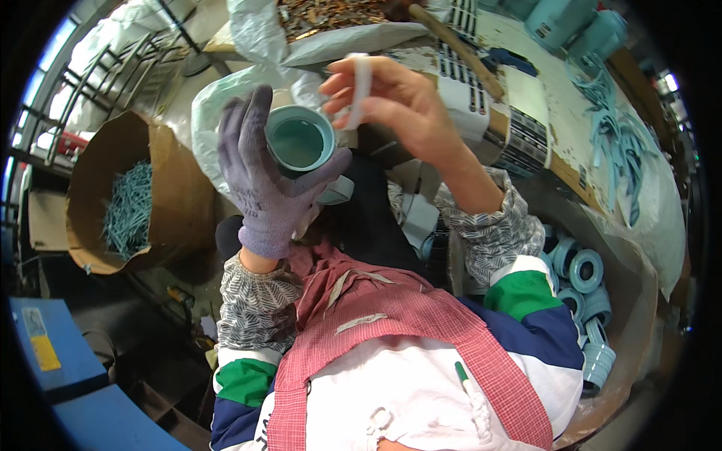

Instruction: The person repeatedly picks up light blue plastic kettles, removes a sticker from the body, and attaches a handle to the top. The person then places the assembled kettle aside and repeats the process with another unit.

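My left hand [259, 184], in a pale purple knit glove, is wrapped round a teal plastic pipe fitting [299, 143]. Its round open mouth faces up, and a short angled part of the same colour shows below the thumb. To the right of it is my bare right hand [414, 109], with the thumb and fingers pinching a thin white ring [362, 84] that stands edge-on. A small gap separates the ring from the fitting's rim.
A cardboard drum [173, 195] holding thin teal plastic strips [129, 214] stands at left. Several teal fittings [585, 270] lie in a plastic bag at right. A wooden handle [459, 52] rests across the far worktable, near printed label sheets [530, 139] and hanging teal strips [613, 128].
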Tool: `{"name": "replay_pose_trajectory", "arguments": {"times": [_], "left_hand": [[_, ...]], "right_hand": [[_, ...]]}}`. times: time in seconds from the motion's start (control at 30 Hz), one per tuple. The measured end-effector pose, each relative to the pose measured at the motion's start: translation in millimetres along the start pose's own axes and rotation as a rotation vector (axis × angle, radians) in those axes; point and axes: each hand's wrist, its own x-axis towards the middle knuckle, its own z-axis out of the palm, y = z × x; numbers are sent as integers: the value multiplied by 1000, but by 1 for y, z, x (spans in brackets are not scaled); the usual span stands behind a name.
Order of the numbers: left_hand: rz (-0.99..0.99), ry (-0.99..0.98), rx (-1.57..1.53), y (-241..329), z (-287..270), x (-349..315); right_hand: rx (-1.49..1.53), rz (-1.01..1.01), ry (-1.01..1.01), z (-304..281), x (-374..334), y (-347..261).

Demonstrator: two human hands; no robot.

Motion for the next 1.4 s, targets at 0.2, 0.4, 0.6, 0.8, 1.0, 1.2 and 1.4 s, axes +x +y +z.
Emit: {"name": "replay_pose_trajectory", "arguments": {"times": [0.2, 0.4, 0.6, 0.8, 1.0, 1.2, 1.4], "left_hand": [[-339, -288, -619, -5, 19, -4], [-169, -366, -472, -12, 14, -20], [59, -404, -402, -6, -5, -15], [221, -656, -373, -18, -38, -4], [207, -283, -315, -22, -100, 30], [-388, -210, -118, -68, -114, 40], [-609, -519, 234, -177, -35, -35]], "right_hand": [[-778, -7, 1, 18, -3, -2], [-1206, 17, -309, 29, -14, 9], [-1372, -13, -291, 41, -28, 2], [-764, 205, -541, 36, -23, -24], [-1260, 260, 422, -139, -78, 2], [-1607, 143, 481, -217, -112, 43], [-1507, 65, 416, -224, -100, 43]]}}
